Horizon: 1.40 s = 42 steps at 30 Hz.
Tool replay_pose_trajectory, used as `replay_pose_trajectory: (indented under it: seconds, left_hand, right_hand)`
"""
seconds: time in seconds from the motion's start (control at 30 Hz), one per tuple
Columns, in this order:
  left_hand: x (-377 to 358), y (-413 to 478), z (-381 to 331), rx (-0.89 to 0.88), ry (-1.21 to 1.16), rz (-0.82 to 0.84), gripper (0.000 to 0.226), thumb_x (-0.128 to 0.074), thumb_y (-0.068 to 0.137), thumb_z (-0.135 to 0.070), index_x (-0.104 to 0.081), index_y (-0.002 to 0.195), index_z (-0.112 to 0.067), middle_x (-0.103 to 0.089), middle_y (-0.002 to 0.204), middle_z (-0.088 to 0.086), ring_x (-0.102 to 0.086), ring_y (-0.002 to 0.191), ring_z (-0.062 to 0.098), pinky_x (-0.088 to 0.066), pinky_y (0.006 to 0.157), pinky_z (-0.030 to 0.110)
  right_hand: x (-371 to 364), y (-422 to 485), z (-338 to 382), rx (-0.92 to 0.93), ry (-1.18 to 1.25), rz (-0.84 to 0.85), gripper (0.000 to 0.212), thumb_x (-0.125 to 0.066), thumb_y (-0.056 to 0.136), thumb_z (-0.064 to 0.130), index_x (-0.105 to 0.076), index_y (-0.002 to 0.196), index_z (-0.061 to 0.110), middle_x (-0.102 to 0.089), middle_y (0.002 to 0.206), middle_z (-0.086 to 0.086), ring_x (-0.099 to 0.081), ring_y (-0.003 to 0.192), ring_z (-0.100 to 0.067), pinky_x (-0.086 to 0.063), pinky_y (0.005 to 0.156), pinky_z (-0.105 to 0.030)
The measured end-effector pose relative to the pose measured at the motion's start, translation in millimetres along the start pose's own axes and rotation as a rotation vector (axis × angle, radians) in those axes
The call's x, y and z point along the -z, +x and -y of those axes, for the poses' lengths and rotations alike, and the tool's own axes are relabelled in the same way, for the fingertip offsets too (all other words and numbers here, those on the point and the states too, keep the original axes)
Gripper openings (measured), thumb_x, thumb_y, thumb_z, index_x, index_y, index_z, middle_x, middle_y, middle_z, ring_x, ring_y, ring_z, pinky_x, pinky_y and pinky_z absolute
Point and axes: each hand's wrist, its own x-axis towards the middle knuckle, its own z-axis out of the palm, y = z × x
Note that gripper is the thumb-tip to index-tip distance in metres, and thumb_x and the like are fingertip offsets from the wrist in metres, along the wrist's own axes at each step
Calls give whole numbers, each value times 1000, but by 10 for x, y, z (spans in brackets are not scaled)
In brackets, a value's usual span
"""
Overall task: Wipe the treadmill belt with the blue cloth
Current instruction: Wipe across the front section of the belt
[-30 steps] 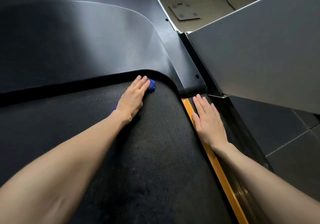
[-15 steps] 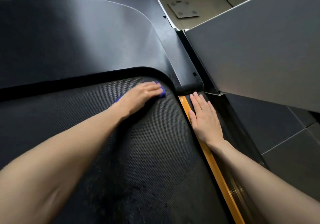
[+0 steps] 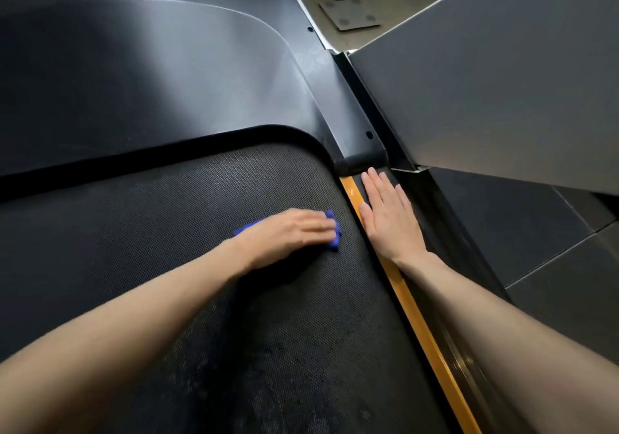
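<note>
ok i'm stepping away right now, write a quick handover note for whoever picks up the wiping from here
Left hand: flat on the blue cloth, pressing it onto the treadmill belt near the belt's right edge.
Right hand: flat and empty on the side rail, just right of the orange strip.
Done: cannot tell how much is already wiped.
Left: the near part of the belt looks speckled, so it probably still needs wiping.
</note>
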Motion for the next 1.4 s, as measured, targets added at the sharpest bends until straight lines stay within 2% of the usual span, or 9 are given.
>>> replay_pose_trajectory:
  seconds: [0.13,0.37,0.43,0.6,0.67,0.83,1.07,1.27,1.4]
  left_hand:
    - [2,110,52,648,-40,-360,40,-51,81,5,-61,119,-3,-57,128,17,-53,119,36,-33,104,33]
    - [-160,90,-577,-71,-63,128,42,-31,96,-18,-59,119,4,-56,127,20,-46,125,30,-13,111,22]
    - [-79,35,-352,-35,-84,147,51,-22,100,-28,-56,123,2,-52,133,19,-36,129,23,-12,113,21]
    - [-63,98,-90,509,19,-300,43,-40,85,-1,-56,125,-2,-53,132,15,-46,127,30,-30,109,30]
    - [-48,164,-291,349,-39,-317,38,-43,87,-1,-55,123,1,-51,131,13,-41,129,15,-22,110,17]
    - [-110,22,-576,-72,-169,169,43,-31,95,-15,-49,129,4,-44,139,18,-24,131,10,-6,110,11]
    - [45,54,-34,530,-4,-202,48,-28,90,-19,-59,121,0,-55,130,16,-47,125,34,-18,111,21]
    - [-221,102,-937,240,-230,101,45,-42,95,-10,-38,138,3,-33,147,18,-27,137,27,-8,109,21]
    - [-112,-90,-559,263,-196,8,42,-36,98,-11,-38,139,-3,-29,150,10,-18,140,14,0,109,12]
  right_hand:
    - [31,15,-1,9,-8,48,57,-16,99,37,-8,151,16,-2,158,1,3,145,-10,4,117,-30]
    - [82,17,21,4,-17,102,54,-20,102,31,-2,151,14,4,158,-1,7,145,-13,6,116,-32]
    - [97,23,24,1,8,126,55,-21,103,32,-1,151,14,6,158,-1,8,144,-13,7,115,-31]
    - [113,40,16,-2,37,164,56,-18,103,35,2,150,15,9,158,0,11,144,-12,8,115,-32]
    - [106,40,17,-3,27,157,55,-18,103,35,2,150,15,9,158,0,11,144,-12,8,116,-33]
    - [82,31,12,-6,1,132,55,-18,103,35,1,150,15,8,158,0,10,144,-12,7,116,-33]
    - [72,34,1,4,41,139,56,-19,102,36,0,150,15,7,158,0,11,144,-11,9,115,-31]
    - [74,23,13,6,10,119,55,-19,103,35,-1,150,14,6,158,-1,9,144,-13,7,116,-32]
    - [105,26,13,9,55,146,56,-19,103,35,0,151,15,7,158,0,10,144,-11,8,115,-31]
